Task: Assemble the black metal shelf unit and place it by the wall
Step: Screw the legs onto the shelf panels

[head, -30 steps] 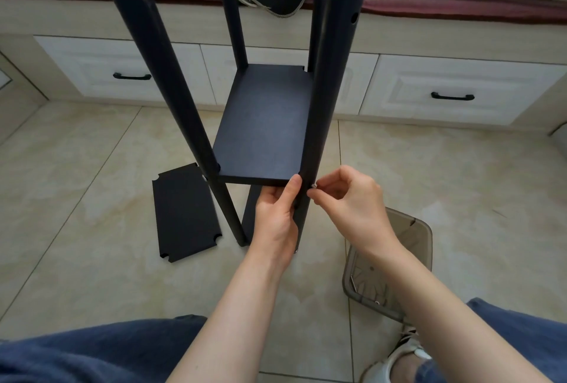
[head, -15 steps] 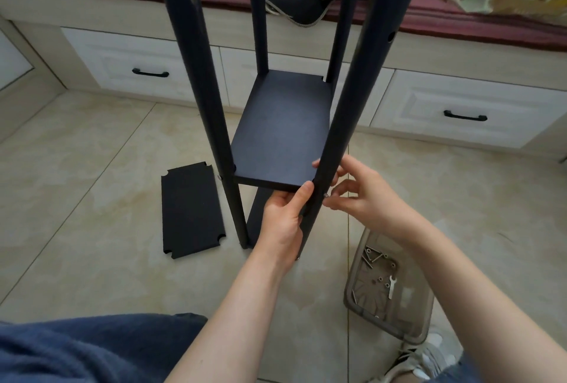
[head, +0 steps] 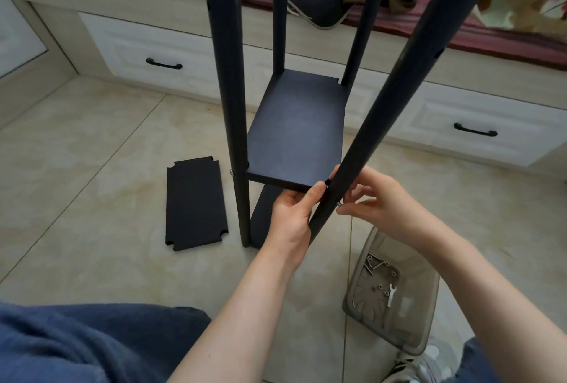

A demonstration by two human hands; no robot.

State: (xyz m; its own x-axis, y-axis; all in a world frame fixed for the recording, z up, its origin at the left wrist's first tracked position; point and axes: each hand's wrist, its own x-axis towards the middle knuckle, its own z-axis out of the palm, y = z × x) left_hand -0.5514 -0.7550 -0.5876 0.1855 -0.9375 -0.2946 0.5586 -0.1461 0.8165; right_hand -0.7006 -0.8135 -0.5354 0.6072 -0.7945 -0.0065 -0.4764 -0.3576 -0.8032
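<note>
Reaching forward from the bottom of the view, both bare forearms meet at the near right corner of the half-built shelf unit, which stands upright on the tiled floor in front of a row of white drawers. The left hand comes up from below with its wrist straight, thumb laid along the front edge of the shelf board and the other fingers curled out of sight underneath, so it grips that board's corner right beside the front right pole. The right hand comes in from the right side of that pole, wrist bent inward, with thumb and forefinger pinching a small silver screw whose tip touches the pole just below the board; its remaining fingers are loosely spread above. A second board sits low between the poles near the floor, mostly hidden by the left hand. A loose board with notched corners lies flat on the tiles to the left of the unit. A clear plastic tray rests under the right forearm, holding screws, nuts and a small wrench
</note>
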